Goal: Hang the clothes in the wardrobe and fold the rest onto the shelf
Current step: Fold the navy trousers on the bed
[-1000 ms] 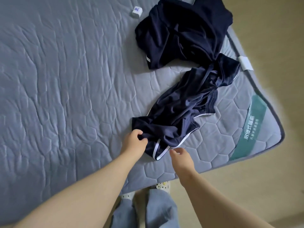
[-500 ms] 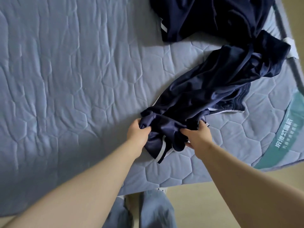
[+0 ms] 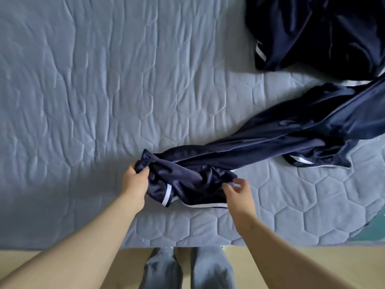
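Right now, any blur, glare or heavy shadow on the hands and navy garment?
Head view: soft even light, no glare, just mild sheen on the garment. Head view: fingertips of the right hand motion-smeared, grip unclear; left hand sharp, gripping the garment. Head view: soft shadow on the mattress by the left hand; dark pile top right loses detail.

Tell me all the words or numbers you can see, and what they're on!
None can be read.
The teal patch on the mattress is cut off at the frame edge and shows no letters.
The long navy garment and the other navy garment show only white stripes, no logo or tag text.
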A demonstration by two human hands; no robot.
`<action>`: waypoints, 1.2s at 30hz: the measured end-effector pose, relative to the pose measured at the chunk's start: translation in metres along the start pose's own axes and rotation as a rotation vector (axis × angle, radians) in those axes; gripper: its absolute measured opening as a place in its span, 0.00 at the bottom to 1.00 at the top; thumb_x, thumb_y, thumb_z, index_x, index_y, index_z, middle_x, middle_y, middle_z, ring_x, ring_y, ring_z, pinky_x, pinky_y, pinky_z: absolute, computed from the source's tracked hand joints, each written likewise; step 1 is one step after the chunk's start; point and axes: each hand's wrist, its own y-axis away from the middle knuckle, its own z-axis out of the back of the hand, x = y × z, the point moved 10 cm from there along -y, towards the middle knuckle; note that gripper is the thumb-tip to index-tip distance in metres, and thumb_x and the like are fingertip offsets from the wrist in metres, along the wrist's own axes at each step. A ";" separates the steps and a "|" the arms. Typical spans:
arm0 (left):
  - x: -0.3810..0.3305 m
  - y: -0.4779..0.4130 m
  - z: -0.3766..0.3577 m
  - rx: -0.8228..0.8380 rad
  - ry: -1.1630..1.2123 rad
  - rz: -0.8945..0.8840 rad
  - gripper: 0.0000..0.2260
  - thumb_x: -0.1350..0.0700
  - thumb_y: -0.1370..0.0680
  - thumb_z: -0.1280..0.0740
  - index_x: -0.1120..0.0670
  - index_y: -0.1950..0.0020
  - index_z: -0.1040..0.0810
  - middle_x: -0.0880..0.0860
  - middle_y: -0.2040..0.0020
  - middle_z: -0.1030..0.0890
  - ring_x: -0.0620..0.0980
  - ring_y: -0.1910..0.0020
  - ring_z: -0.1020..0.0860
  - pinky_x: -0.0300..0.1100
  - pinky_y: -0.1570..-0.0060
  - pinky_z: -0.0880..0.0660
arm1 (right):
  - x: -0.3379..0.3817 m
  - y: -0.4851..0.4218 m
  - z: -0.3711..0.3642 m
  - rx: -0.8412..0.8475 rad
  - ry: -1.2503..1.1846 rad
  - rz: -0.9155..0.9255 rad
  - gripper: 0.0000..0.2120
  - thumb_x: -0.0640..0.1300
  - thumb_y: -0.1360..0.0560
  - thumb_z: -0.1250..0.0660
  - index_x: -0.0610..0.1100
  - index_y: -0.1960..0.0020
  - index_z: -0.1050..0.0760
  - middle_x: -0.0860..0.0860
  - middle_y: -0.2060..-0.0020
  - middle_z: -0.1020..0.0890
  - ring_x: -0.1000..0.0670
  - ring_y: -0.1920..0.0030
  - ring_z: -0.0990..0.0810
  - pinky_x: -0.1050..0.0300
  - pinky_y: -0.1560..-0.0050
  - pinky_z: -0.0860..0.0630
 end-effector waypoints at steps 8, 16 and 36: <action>0.006 -0.025 0.022 -0.034 0.042 0.105 0.03 0.57 0.22 0.36 0.49 0.53 0.26 0.51 0.58 0.22 0.51 0.60 0.23 0.45 0.60 0.24 | 0.056 -0.049 0.011 -0.164 -0.533 -0.107 0.41 0.50 0.31 0.26 0.54 0.26 0.47 0.54 0.35 0.30 0.48 0.40 0.25 0.49 0.46 0.24; -0.011 -0.035 0.024 0.018 0.220 -0.029 0.07 0.64 0.24 0.38 0.55 0.52 0.22 0.54 0.58 0.20 0.53 0.59 0.21 0.42 0.58 0.24 | 0.091 -0.034 -0.022 -0.256 0.156 0.266 0.28 0.33 0.29 0.42 0.48 0.31 0.31 0.46 0.38 0.24 0.45 0.36 0.28 0.62 0.40 0.35; -0.047 -0.016 -0.063 0.241 -0.938 -0.465 0.18 0.50 0.23 0.38 0.49 0.34 0.32 0.51 0.38 0.25 0.56 0.38 0.29 0.51 0.43 0.30 | 0.027 -0.032 -0.023 -0.244 -0.351 -0.154 0.19 0.48 0.28 0.33 0.47 0.41 0.36 0.50 0.50 0.29 0.48 0.54 0.27 0.53 0.56 0.27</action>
